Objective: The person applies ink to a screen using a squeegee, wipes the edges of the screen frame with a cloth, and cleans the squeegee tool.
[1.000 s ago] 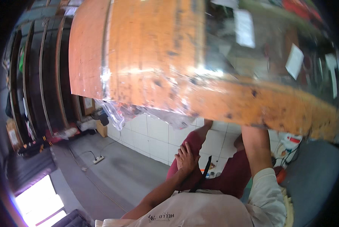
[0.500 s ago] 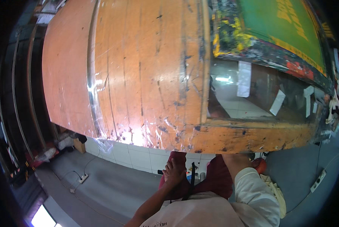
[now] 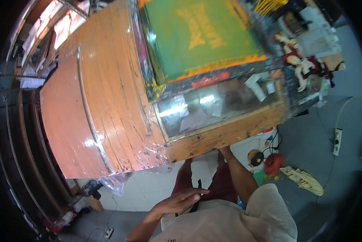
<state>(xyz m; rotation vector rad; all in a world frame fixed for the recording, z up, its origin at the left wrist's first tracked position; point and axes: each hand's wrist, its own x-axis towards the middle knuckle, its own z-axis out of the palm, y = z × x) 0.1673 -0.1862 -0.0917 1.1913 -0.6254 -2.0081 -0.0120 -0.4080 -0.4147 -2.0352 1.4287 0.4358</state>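
On the scuffed table point(image 3: 108, 80) above white floor tiles point(image 3: 146, 195), a green screen point(image 3: 205, 36) is set back from the near edge, under which the right hand's fingers are hidden, while the left hand point(image 3: 181, 201), fingers loosely straightened, is seen at a black strap point(image 3: 199, 185), grip unclear.

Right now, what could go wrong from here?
The right forearm reaches under the wooden table with its hand out of sight, so it might knock something unseen. Loose plastic film hanging at the table's near edge could snag. The power strip on the floor at the right might catch a foot.
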